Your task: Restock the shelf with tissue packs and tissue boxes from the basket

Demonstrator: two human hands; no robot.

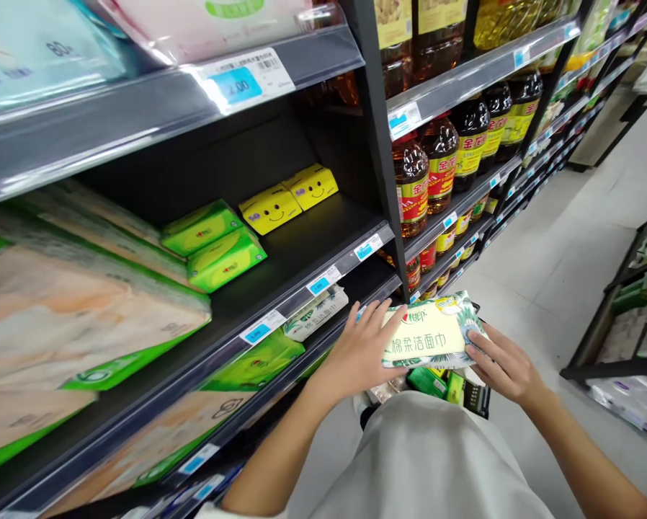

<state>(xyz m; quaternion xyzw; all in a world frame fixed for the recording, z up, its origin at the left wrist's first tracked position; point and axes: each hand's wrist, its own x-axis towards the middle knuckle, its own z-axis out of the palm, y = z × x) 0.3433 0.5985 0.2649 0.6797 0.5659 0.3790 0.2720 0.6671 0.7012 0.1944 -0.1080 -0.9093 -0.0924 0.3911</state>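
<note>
Between my two hands is a pack of face tissues (431, 335), pale yellow with a leafy green border and printed characters facing up. My left hand (361, 346) grips its left end, the fingers lying over the edge. At the right end my right hand (501, 360) holds it, thumb on top near the corner. A similar white tissue pack (317, 313) lies on the lower shelf, left of my left hand. Below the held pack, a dark basket (478, 400) with green and yellow packages shows in part.
The shelf unit (323, 252) on the left bears green tissue packs (226, 256), yellow smiley packs (291, 198) and large tissue bundles (86, 310). Oil bottles (439, 162) stand on shelves farther along. A low display rack (626, 317) is across the aisle floor (550, 267).
</note>
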